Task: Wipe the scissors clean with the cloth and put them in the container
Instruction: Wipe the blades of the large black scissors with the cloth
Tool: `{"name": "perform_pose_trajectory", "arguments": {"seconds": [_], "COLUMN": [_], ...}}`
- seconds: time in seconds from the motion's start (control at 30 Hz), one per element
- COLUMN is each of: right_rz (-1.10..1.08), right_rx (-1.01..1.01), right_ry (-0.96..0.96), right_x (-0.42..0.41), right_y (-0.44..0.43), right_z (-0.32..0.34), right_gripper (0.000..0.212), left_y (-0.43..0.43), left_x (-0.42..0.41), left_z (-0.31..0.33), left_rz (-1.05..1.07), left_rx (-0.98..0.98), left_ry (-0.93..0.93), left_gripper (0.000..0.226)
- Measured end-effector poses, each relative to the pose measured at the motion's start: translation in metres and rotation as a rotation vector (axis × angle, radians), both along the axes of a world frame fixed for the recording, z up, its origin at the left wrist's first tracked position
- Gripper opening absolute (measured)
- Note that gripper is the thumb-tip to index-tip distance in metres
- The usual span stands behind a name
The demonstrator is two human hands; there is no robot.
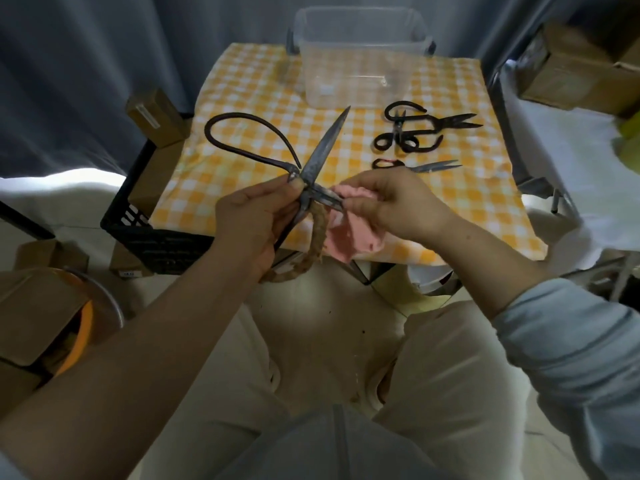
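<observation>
Head view: small table under a yellow checked tablecloth (242, 98), with a clear container (360, 64) at its far edge. The left hand (256, 216) pinches the large scissors (322, 150) at the pivot, blades spread, over the near table edge. The right hand (391, 202), fingers curled, pinches the pink cloth (349, 233) around the lower blade. Spare scissors (415, 129) lie right of centre, near the container.

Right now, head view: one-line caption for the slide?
Left hand grips open scissors at pivot, right hand pinches pink cloth on one blade, clear container behind.
</observation>
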State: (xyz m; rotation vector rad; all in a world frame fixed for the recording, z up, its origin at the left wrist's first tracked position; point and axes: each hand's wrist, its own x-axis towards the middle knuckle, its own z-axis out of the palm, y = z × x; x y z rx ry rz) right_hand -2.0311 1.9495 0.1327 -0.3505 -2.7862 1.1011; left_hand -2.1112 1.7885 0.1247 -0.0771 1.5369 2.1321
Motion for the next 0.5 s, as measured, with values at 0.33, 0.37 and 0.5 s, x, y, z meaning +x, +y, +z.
{"name": "perform_pose_trajectory", "arguments": {"seconds": [0.33,0.37,0.5], "right_rz": [-0.327,-0.274,-0.126], "right_rx": [-0.716,-0.71,-0.554], "right_ry": [0.093,0.03,-0.022], "right_x": [-0.022,-0.022,-0.014], "right_y": [-0.015,-0.019,-0.024], "right_z": [0.025,0.024,0.014], "right_gripper": [0.023,0.019,0.027], "left_y": [0.003,0.003,0.001], "left_x": [0.005,0.005,0.007], "left_z": [-0.004,-0.003,-0.001], "left_rz": [0.023,0.026,0.011], "left_rx": [0.03,0.033,0.034], "left_ry": [-0.064,-0.069,-0.065], "left_gripper": [0.011,0.011,0.01]}}
